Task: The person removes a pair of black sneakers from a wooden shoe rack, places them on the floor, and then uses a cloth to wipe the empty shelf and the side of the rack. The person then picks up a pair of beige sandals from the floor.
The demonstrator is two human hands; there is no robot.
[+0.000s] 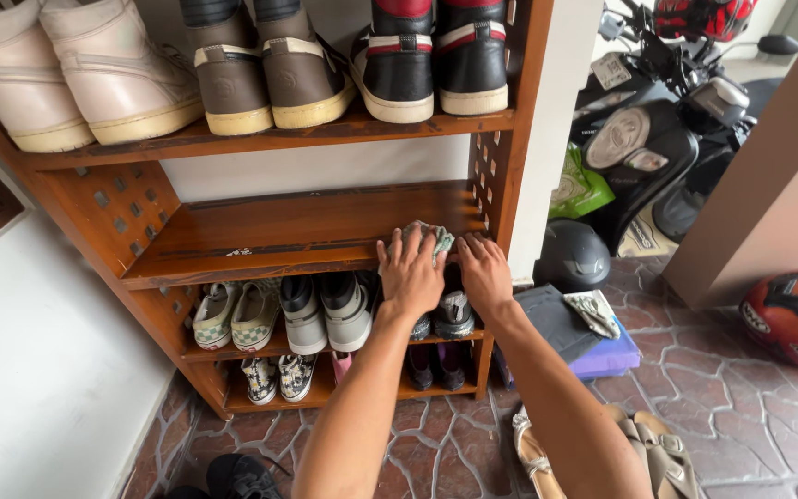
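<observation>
Cloth (pixel 430 237) on bare wooden shelf (pixel 270 236), left hand (pixel 410 273) pressed flat over it with fingers spread, right hand (pixel 485 274) spread flat just beside, sneakers (pixel 325 310) below

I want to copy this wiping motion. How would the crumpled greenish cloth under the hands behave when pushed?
The crumpled greenish cloth looks soft and floppy, bunching under the left hand. It probably slides easily on the smooth wooden shelf, and seems light.

A greenish patterned cloth (pixel 429 237) is showing against the reddish-brown wooden shoe rack (pixel 260 231). Cream high-top sneakers (pixel 76 74) are sitting beside brown-and-cream ones (pixel 265 74) and black-red-white ones (pixel 436 60); checkered green-and-white slip-ons (pixel 235 317) are resting lower down.
</observation>
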